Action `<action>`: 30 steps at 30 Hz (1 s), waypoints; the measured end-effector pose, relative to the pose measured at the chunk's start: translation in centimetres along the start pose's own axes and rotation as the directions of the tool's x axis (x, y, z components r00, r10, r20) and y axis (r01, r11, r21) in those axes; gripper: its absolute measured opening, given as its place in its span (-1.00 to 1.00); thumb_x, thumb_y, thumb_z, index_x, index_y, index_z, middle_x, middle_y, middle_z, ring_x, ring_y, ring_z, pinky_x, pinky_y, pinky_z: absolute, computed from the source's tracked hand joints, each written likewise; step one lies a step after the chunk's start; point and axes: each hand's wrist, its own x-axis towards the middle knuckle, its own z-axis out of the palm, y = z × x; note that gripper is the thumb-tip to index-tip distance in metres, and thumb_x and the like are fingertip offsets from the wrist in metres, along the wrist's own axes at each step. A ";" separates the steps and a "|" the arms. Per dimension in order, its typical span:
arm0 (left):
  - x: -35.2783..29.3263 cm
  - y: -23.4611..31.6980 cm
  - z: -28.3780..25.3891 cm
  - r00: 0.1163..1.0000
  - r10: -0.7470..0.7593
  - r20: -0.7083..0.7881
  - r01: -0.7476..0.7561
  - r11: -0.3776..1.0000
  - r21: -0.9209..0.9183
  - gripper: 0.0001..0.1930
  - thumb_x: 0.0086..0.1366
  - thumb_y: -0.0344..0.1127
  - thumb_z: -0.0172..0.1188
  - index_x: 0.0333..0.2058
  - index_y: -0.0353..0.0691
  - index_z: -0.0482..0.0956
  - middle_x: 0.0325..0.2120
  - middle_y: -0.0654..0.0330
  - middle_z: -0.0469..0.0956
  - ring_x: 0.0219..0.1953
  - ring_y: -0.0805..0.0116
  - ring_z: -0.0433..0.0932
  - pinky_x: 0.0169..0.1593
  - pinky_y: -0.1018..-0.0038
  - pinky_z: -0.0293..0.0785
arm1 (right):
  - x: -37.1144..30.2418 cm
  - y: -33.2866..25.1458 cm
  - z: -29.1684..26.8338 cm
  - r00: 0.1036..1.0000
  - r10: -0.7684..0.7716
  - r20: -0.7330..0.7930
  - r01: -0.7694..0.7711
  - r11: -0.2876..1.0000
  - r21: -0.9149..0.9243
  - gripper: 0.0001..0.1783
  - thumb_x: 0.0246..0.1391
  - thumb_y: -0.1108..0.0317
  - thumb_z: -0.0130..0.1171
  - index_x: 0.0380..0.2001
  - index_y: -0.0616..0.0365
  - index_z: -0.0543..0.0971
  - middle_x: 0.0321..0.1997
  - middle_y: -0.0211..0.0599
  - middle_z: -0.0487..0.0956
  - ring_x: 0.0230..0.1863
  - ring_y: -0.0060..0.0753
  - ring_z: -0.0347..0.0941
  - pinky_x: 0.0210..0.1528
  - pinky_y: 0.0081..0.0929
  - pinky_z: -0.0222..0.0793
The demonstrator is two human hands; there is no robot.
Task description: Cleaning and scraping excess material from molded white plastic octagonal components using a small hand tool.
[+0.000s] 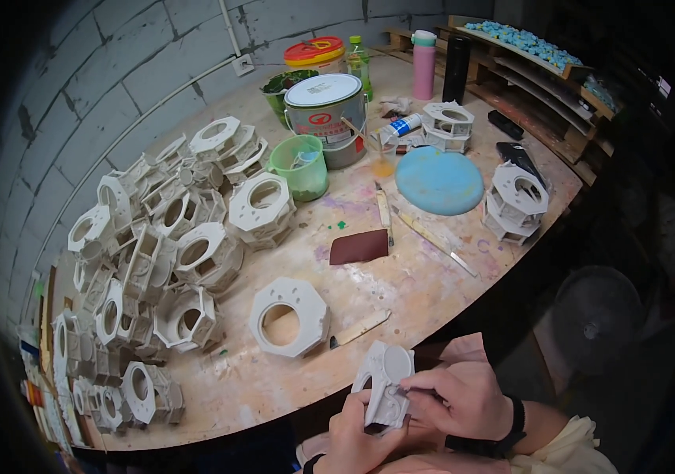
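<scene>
Steadying a pale, ornamented casting [394, 363] over the lap, just off the near edge of the desk [258, 383], a person wraps the fingers of the left hand [357, 438] around its lower part. The bent fingers of the right hand [472, 403] touch its right side; whether they pinch it or merely press cannot be told. The main hazard appears to be a drop: with no desktop beneath the piece, a slip of the left grip could send it to the lap or floor. Hard pressure from the right fingers might chip the raised relief or crack the narrow parts around its opening. On the desk, a loose octagonal piece [288, 320] and a pale-handled knife [361, 328] lie nearby, where a stray elbow or hasty set-down could knock one or nick the other's edge.
</scene>
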 end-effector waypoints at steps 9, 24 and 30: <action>-0.4 -0.3 -0.4 1.000 0.015 -0.021 -0.015 1.000 -0.004 -0.54 -0.08 -0.31 0.38 -0.20 -0.29 0.43 -0.40 -0.03 0.57 -0.36 0.15 0.61 -0.29 0.40 0.51 | 0.1 -1.2 -0.3 0.983 0.161 0.085 -0.174 0.967 0.187 -0.69 -0.05 0.44 0.25 -0.20 0.20 0.47 -0.58 -0.27 0.54 -0.63 -0.43 0.47 -0.57 -0.55 0.35; -0.3 0.2 -0.2 0.997 0.075 0.015 -0.076 0.989 0.127 -0.54 -0.04 -0.23 0.41 -0.28 -0.29 0.35 -0.54 -0.07 0.53 -0.50 0.04 0.59 -0.47 0.39 0.48 | 0.6 -1.1 0.7 0.999 0.046 0.003 -0.045 0.996 -0.080 -0.80 -0.05 0.36 0.21 -0.29 0.05 0.51 -0.70 -0.35 0.46 -0.69 -0.34 0.44 -0.65 -0.44 0.31; -0.2 0.5 -0.2 0.998 0.065 0.021 -0.067 0.989 0.135 -0.57 -0.06 -0.30 0.38 -0.27 -0.30 0.35 -0.53 -0.08 0.53 -0.49 0.01 0.59 -0.47 0.36 0.48 | 0.4 -1.4 0.8 0.997 -0.011 0.075 0.014 0.999 -0.041 -0.76 -0.09 0.39 0.22 -0.26 0.03 0.52 -0.66 -0.36 0.47 -0.70 -0.33 0.41 -0.64 -0.41 0.31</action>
